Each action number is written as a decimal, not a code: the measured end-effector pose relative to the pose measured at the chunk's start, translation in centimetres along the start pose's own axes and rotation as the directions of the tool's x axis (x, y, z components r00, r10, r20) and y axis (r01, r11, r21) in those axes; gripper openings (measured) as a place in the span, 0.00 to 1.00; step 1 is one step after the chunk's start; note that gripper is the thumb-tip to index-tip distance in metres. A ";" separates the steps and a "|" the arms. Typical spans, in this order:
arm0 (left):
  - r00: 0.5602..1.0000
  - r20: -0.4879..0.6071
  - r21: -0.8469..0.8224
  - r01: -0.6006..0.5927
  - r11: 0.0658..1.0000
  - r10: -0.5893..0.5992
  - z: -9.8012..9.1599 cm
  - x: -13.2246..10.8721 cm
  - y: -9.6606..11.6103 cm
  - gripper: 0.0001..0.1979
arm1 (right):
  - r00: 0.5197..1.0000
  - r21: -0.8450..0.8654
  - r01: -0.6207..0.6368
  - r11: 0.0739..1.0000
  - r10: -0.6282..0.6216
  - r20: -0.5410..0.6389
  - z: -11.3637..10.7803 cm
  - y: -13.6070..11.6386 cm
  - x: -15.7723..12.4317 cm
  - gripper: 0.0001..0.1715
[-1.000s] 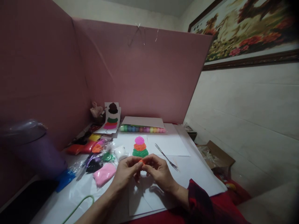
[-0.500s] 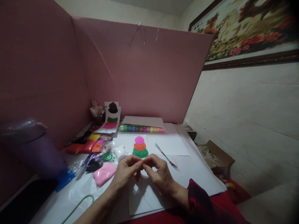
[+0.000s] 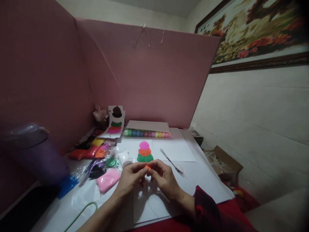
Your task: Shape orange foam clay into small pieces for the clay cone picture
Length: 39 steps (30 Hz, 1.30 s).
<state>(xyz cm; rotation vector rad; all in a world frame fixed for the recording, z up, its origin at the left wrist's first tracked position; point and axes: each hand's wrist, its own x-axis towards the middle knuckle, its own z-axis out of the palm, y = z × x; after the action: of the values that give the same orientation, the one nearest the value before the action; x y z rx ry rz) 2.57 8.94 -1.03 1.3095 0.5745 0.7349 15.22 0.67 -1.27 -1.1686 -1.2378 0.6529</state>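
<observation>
orange, small lump of soft material, apparently modelling clay, sits pinched between the fingertips of the bare left hand and the bare right hand, above a white sheet of paper on the counter. both hands share the grip, thumbs and forefingers meeting around the lump, which they mostly hide, so its exact shape cannot be told.

pressing too hard would probably flatten or tear something this small; tackiness could leave it stuck to a thumb, and too light a pinch could drop it onto the paper. just beyond the fingers lies a flat, textured stack of pink, orange and green tiers; a knuckle pushed forward might dent the green edge. the silver metal fork lies near the right hand, where a careless sweep could knock it.
</observation>
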 end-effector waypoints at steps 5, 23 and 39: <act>0.999 -0.026 0.002 -0.033 0.999 0.033 0.3 -0.1 -0.2 0.14 | 0.998 -0.135 0.054 0.989 -0.055 -0.004 -0.1 -0.3 -0.1 0.06; 0.983 -0.175 -0.219 0.014 0.976 -0.054 0.1 -0.1 0.1 0.20 | 0.982 0.191 -0.071 0.979 0.102 -0.156 0.2 1.6 0.8 0.12; 0.998 0.057 -0.030 -0.004 1.000 0.006 0.1 0.0 0.0 0.13 | 0.999 0.015 0.040 0.999 -0.040 0.028 0.0 0.0 -0.1 0.08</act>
<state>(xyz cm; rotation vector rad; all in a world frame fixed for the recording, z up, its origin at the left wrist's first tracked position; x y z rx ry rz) 2.67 8.83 -1.05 1.3004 0.5129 0.7058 15.18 0.61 -1.31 -1.1231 -1.2755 0.6495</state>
